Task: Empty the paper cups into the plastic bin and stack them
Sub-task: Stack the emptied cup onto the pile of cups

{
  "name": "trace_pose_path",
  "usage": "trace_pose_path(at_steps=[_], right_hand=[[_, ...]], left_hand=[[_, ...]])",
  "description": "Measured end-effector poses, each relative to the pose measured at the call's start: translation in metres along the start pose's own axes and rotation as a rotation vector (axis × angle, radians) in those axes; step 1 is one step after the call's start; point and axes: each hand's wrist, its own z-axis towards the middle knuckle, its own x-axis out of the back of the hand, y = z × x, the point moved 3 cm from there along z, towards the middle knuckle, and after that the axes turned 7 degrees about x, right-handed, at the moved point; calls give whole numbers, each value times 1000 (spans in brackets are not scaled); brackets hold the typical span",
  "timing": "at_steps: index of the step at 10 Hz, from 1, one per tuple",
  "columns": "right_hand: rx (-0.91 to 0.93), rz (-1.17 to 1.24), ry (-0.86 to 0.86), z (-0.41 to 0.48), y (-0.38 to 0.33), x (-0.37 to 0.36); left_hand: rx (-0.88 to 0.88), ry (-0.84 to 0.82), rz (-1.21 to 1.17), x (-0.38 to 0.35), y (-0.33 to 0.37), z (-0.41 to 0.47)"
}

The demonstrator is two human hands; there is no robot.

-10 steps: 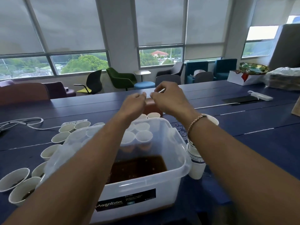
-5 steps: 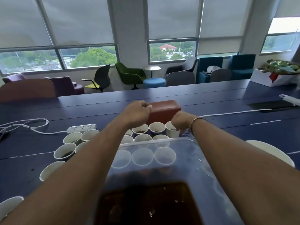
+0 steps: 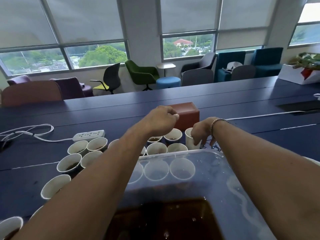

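Left of plastic bin (image 3: 173, 153): paper cups (image 3: 69, 164) with dregs, still unemptied. Left hand (image 3: 161, 118) beyond bin's far rim, fingers curled, contents unclear. Right hand (image 3: 202, 132) has dropped from mid-air onto end cup (image 3: 189, 138) beyond same rim and grips it, so next pour is probably starting. No writing legible.
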Motion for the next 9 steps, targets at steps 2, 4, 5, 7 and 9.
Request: trace_pose_path(at_steps=[2, 4, 5, 7, 9], right_hand=[[-13, 132, 115, -38, -4, 24], [16, -33, 180, -103, -30, 54], [43, 75, 233, -123, -41, 64], [193, 42, 289, -181, -80, 72], [292, -6, 318, -222, -103, 55]], left_hand=[[-10, 37, 26, 10, 10, -14], [-25, 133, 2, 20, 25, -35], [-19, 192, -2, 26, 31, -46], [139, 214, -119, 36, 37, -76], [286, 151, -294, 43, 35, -116]])
